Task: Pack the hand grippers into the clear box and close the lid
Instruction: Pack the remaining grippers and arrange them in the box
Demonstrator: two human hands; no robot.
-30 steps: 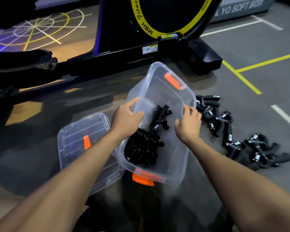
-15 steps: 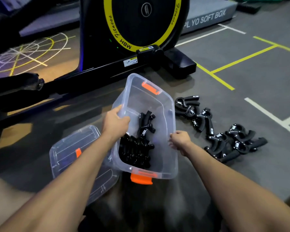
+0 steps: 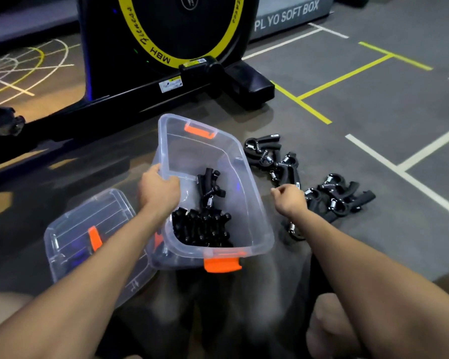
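Note:
The clear box [image 3: 253, 189] with orange latches sits on the grey floor in front of me, tilted slightly. Several black hand grippers [image 3: 202, 225] lie piled in its near end, one standing above the pile. My left hand [image 3: 158, 189] grips the box's left rim. My right hand [image 3: 289, 199] hovers just right of the box with its fingers curled in and nothing visible in it. Several loose hand grippers [image 3: 333, 195] lie on the floor beyond it, and one [image 3: 293, 230] lies partly hidden under my right wrist. The clear lid [image 3: 70, 229] lies flat at the box's left.
A black exercise machine with a yellow-ringed wheel [image 3: 182, 35] stands right behind the box, its foot [image 3: 246, 84] reaching toward the grippers. A grey plyo soft box [image 3: 288, 14] is at the back. Yellow and white floor lines run at the right. My knee [image 3: 329, 322] shows below.
My right hand has left the box's right rim and moved right toward the loose grippers. My left hand stays on the left rim. The view has shifted left, so the scene sits further right.

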